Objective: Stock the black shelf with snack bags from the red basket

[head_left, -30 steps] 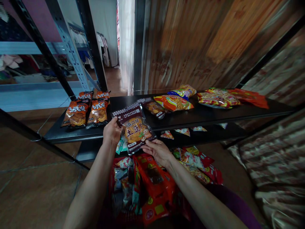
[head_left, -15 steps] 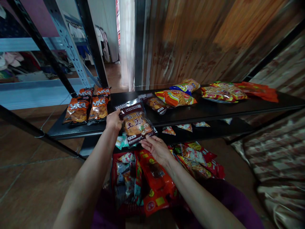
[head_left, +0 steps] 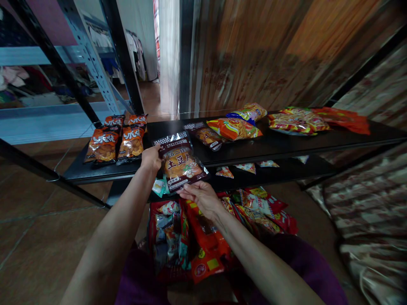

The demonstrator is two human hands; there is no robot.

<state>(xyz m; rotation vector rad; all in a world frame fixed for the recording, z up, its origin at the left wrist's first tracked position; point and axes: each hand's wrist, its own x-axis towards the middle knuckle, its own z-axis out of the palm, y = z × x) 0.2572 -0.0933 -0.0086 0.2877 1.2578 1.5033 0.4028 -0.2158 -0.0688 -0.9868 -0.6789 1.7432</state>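
Both of my hands hold a dark brown snack packet [head_left: 179, 164] with a checked top strip and an orange picture, over the front edge of a black shelf [head_left: 270, 150]. My left hand [head_left: 151, 158] grips the packet's left edge. At its lower edge, my right hand [head_left: 199, 197] pinches the packet from below. A second packet of the same kind [head_left: 206, 136] lies on the shelf just behind it. Several orange snack bags [head_left: 117, 137] lie in a block on the left of the shelf.
Yellow and orange noodle packets [head_left: 235, 127] and red-yellow packets [head_left: 299, 120] lie along the shelf's right half. A red bag full of snack packets [head_left: 190, 241] sits below my hands. Small packets [head_left: 246, 168] lie on the lower shelf. Black uprights [head_left: 124, 63] stand at left.
The brown packet has moved up and forward onto the shelf's front edge. My right hand has slid from flat under it to a pinch on its lower edge.
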